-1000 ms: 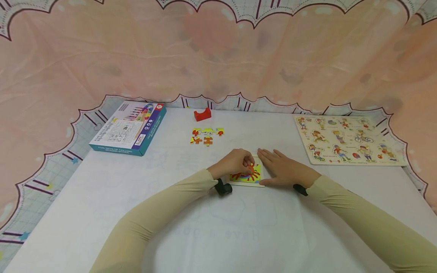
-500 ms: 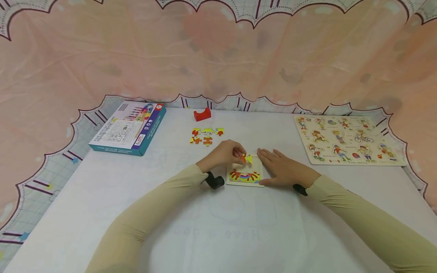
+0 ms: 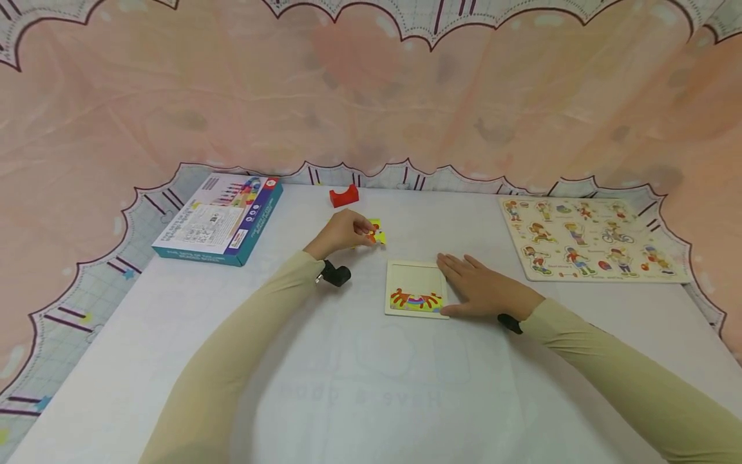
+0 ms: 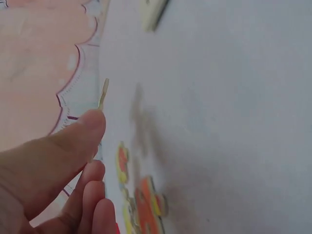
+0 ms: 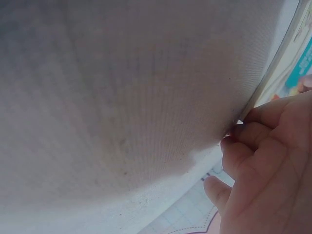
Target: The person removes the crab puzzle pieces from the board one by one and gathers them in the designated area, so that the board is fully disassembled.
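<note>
My left hand (image 3: 346, 232) pinches a red and yellow jigsaw piece (image 3: 377, 232) between thumb and fingers, above the loose pieces on the table. In the left wrist view the held piece shows edge-on as a thin strip beyond the thumb, with orange and yellow loose pieces (image 4: 146, 204) lying below. A square wooden puzzle tray (image 3: 416, 270) lies flat in front of me, its lower part filled by pieces with red legs and a rainbow, its upper part bare. My right hand (image 3: 484, 287) rests with straight fingers along the tray's right edge.
A flat blue and white box (image 3: 214, 219) lies at the back left. Behind the loose pieces stands a small red curved block (image 3: 344, 195). A wooden board with figure pictures (image 3: 591, 240) lies at the back right. Everything is on a white tablecloth (image 3: 359, 386).
My left hand has lifted the jigsaw piece out of the tray and carried it back and left over the loose pieces. The right hand has stayed at the tray's edge.
</note>
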`<state>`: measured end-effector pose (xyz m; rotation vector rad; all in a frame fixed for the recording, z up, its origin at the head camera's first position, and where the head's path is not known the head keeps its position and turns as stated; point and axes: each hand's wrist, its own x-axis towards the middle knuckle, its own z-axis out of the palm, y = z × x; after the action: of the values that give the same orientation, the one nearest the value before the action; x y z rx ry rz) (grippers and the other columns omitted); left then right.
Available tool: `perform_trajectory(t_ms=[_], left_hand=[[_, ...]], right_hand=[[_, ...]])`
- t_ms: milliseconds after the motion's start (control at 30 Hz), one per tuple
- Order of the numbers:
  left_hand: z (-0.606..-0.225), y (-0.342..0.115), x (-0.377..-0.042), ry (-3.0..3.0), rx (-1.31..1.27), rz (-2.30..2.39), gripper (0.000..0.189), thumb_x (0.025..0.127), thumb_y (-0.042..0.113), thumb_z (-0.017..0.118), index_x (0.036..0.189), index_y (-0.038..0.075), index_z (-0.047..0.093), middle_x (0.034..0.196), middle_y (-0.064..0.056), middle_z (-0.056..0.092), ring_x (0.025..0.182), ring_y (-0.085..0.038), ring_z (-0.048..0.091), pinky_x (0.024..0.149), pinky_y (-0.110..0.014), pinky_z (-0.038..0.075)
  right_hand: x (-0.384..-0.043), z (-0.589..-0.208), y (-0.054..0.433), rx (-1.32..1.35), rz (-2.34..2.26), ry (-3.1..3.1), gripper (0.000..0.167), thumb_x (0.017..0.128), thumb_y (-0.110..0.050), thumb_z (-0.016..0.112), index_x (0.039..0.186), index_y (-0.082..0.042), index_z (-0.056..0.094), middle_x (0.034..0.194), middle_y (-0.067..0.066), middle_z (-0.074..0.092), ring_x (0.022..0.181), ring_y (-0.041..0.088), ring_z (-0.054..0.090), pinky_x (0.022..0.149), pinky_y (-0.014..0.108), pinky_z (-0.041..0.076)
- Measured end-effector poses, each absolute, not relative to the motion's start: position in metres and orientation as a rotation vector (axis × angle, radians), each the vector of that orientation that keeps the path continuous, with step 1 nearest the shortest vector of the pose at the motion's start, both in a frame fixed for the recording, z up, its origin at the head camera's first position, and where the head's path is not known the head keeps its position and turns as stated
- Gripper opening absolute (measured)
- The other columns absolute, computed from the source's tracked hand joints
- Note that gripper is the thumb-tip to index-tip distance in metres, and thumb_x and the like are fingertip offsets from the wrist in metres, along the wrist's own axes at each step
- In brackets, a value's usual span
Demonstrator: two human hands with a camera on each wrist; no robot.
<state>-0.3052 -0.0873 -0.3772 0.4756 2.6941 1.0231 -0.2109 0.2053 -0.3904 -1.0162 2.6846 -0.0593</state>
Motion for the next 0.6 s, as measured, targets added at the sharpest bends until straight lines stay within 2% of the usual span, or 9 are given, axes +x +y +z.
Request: perform_trajectory(t_ms=[200, 600], left_hand=[[-0.3848, -0.0904, -0.3115, 2.678, 0.429, 0.99, 0.032, 0.075, 0.011, 0.079, 0.104, 0.002, 0.071, 0.095, -0.012, 0.068, 0.082, -0.017, 0.055, 0.07, -0.02, 0.044], [-0.388, -0.0887, -0.3164, 2.709, 0.42, 0.924, 0.031, 0.075, 0.009, 0.078, 0.104, 0.001, 0.071, 0.1, -0.014, 0.068, 0.09, -0.021, 0.057, 0.081, -0.029, 0.047]], right_hand=[[-0.2108, -0.3913, 0.2059, -1.016, -0.052, 2.679, 0.096, 0.086, -0.06, 0.052, 0.148, 0.003, 0.014, 0.156, 0.018, 0.015, 0.145, 0.032, 0.017, 0.116, 0.052, 0.014], [-0.2121, -0.3938, 0.2069, -1.005, -0.044, 2.683, 0.098, 0.085, -0.065, 0.049, 0.149, 0.001, 0.013, 0.157, 0.017, 0.014, 0.145, 0.031, 0.016, 0.116, 0.051, 0.014]])
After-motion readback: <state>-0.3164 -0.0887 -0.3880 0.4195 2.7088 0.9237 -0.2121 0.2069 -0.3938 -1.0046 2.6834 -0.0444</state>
